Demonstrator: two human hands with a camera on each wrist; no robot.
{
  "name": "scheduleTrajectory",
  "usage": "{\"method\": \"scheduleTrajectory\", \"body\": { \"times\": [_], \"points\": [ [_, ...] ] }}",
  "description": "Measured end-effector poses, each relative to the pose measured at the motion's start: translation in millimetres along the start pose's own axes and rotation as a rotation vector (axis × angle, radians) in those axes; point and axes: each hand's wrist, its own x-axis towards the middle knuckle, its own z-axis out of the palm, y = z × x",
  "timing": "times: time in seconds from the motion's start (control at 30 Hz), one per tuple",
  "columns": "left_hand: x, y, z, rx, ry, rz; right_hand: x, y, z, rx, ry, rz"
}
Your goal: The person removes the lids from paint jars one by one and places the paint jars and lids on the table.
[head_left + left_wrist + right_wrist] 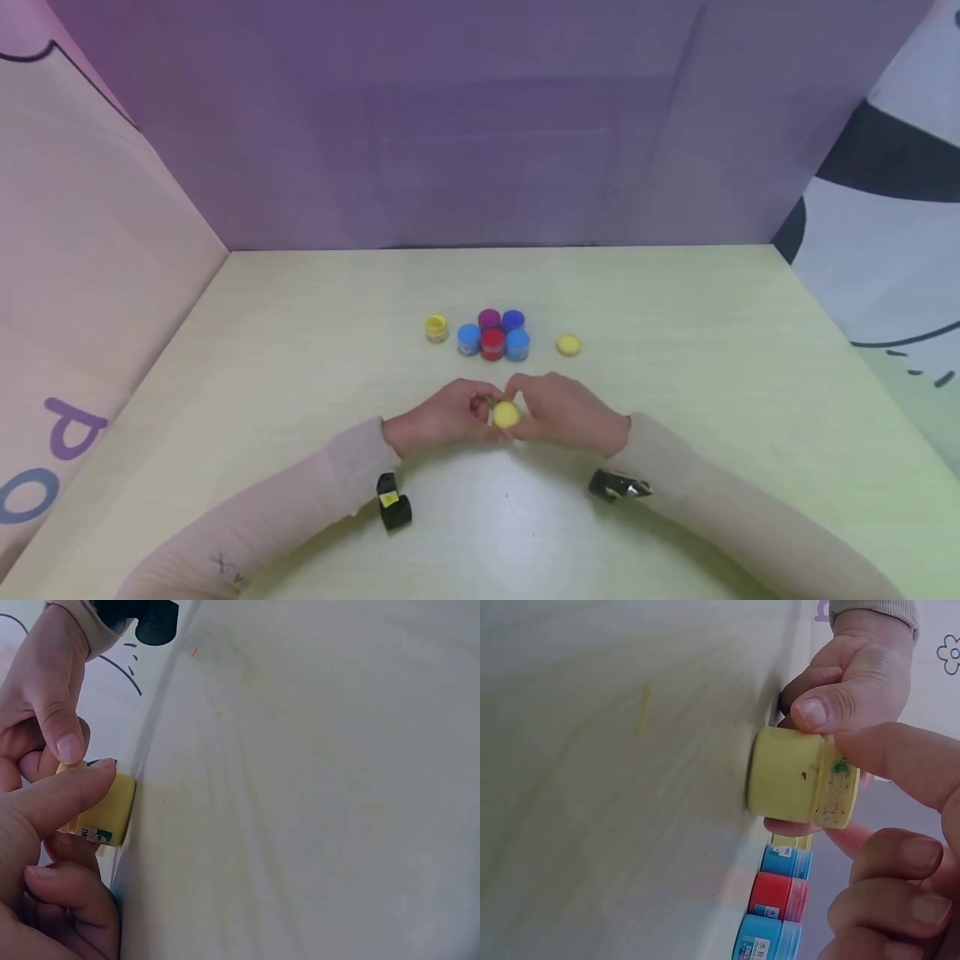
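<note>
A small yellow paint jar (506, 415) is held between both hands, close over the table. My left hand (453, 410) grips the jar's yellow body (784, 774) with thumb and fingers; a printed label (95, 835) shows on its side in the left wrist view. From the other side, my right hand (566, 412) pinches the yellow lid (836, 784) at its rim between thumb and index finger, the other fingers curled beneath. Green and dark smudges mark the lid's edge. In the right wrist view the jar appears on its side.
Behind the hands stand several lidded paint jars in a cluster: a red jar (492, 343), blue jars (468, 339) and a purple jar (489, 318). An uncapped yellow jar (437, 329) is left of them, a loose yellow lid (568, 344) right. A purple panel (495, 150) borders the table's back.
</note>
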Motion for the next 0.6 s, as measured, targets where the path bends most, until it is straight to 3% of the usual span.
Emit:
{"method": "scheduleTrajectory", "body": {
  "times": [0.13, 0.37, 0.6],
  "points": [
    [0.4, -0.2, 0.0, -0.003, -0.003, -0.012, -1.4, -0.1, 0.4, -0.008, 0.003, 0.003],
    [0.9, -3.5, 1.0, -0.018, 0.003, -0.002, -0.4, -4.8, 5.3, -0.013, 0.002, 0.079],
    [1.8, -3.3, 2.8, 0.019, 0.02, 0.028, 1.0, -2.8, 9.0, -0.027, 0.029, 0.051]
  ]
}}
